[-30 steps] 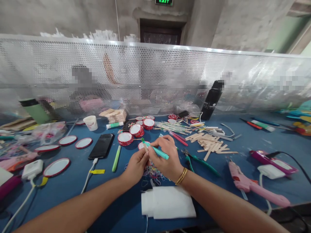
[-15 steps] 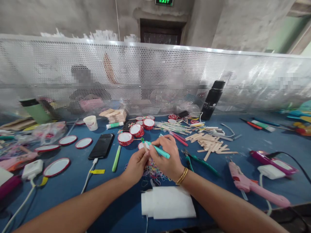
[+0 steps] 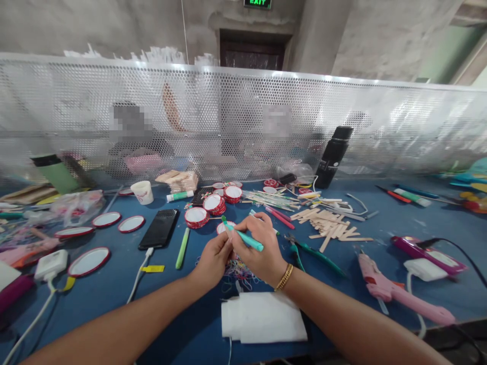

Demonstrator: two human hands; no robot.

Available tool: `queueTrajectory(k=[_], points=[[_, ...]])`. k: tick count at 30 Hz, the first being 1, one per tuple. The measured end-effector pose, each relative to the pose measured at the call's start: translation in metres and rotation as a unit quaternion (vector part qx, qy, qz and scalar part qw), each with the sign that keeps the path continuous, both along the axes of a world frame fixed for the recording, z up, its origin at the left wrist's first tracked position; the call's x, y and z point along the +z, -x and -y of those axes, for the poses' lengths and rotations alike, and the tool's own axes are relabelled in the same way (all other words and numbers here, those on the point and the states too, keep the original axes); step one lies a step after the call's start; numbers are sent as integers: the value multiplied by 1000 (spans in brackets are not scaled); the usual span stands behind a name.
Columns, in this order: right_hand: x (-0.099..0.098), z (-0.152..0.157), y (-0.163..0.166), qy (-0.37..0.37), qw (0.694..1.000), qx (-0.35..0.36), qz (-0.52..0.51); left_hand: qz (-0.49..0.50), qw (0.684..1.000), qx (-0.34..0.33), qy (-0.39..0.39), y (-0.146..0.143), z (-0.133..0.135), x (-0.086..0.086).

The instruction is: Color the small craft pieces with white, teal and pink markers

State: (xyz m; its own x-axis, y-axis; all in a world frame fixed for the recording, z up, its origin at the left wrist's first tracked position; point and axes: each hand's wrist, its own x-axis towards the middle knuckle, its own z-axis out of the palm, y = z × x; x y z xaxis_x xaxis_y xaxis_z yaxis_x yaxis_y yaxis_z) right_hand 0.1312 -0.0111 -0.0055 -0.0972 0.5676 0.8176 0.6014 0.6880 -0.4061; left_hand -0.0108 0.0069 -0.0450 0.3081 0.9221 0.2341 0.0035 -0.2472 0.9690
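Beyond the white bundle [image 3: 272, 318], a green-tipped stick [image 3: 228, 230] is pinched by the left hand [image 3: 213, 256], a turquoise pen [image 3: 249, 240] by the right hand [image 3: 264, 251]; stick best kept braced, pen lightly guided.

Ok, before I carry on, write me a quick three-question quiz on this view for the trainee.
1. Which hand holds the teal marker?
2. True or false: the phone lies to the right of the green marker.
3. What colour is the glue gun to the right of the pliers? (a) black (b) pink (c) white

Key: 1. The right hand; 2. False, it lies to the left; 3. b
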Motion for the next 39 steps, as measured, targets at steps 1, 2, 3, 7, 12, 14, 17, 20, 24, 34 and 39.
queueTrajectory(k=[1,2,3,7,12,14,17,20,24,34,39], points=[[0,0,0,4,1000,-5,-1,-6,1000,3,2,0,0,0],[0,-1,-1,9,1000,-11,-3,-12,1000,5,2,1,-1,0],[1,-1,-1,13,1000,-17,-6,-18,1000,8,2,1,-1,0],[2,0,-1,10,1000,-22,-14,-19,1000,10,-2,1,-1,-1],[2,1,0,5,1000,0,-5,-1,1000,1,-7,0,0,0],[1,1,0,9,1000,1,0,-3,1000,3,-7,0,0,0],[1,0,-1,14,1000,-14,-4,-12,1000,6,-2,1,0,0],[2,0,-2,10,1000,-21,-13,-19,1000,5,-2,2,-1,-2],[3,2,0,-1,1000,-10,-8,-11,1000,0,-2,2,-2,-3],[1,2,1,-5,1000,-1,5,13,1000,-2,3,0,1,1],[1,3,2,0,1000,-2,4,6,1000,5,-5,0,1,1]])
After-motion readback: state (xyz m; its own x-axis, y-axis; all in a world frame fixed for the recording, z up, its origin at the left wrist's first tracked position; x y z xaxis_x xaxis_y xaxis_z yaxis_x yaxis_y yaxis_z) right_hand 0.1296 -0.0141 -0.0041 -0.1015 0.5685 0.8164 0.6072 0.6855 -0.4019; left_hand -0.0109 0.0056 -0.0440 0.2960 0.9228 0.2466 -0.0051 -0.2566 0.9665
